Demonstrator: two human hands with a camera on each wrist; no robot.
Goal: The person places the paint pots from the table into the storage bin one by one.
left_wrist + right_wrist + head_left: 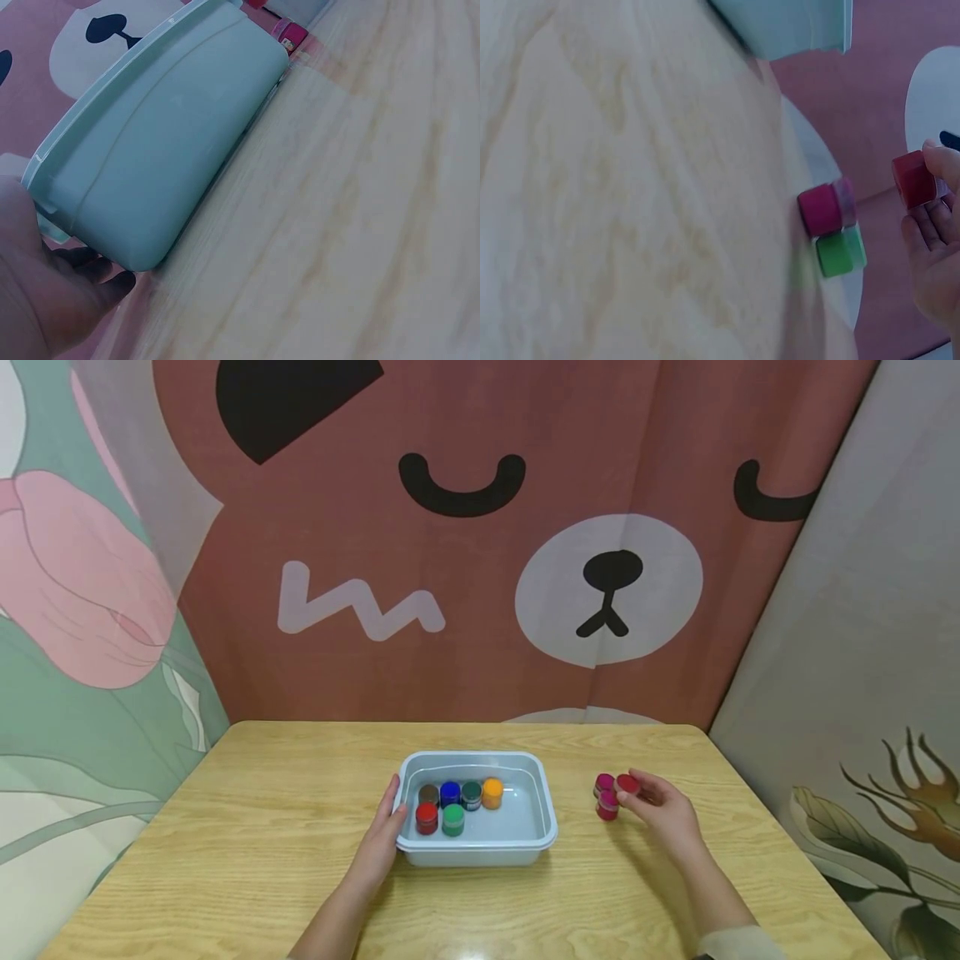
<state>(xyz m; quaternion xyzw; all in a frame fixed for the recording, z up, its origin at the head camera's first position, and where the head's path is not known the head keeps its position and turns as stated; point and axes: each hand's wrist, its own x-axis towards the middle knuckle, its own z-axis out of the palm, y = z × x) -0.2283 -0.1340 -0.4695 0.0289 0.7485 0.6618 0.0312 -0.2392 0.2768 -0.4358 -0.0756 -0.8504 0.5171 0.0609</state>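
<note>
A pale blue plastic tub (480,856) stands on the table, holding several small paint jars, among them a yellow-orange jar (492,793) and a green jar (453,820). My left hand (381,839) grips its left end, thumb by the rim and fingers (116,286) at the outer wall. To the right of the tub, my right hand (667,817) pinches a red jar (916,180) between thumb and fingers. Beside it are two magenta-topped jars (607,806). The right wrist view shows a magenta jar (823,210) next to a green jar (838,253).
The light wooden table (300,793) reaches back to a curtain (480,677) printed with a bear's face. Patterned fabric (825,693) hangs at the right, and floral fabric (90,710) at the left.
</note>
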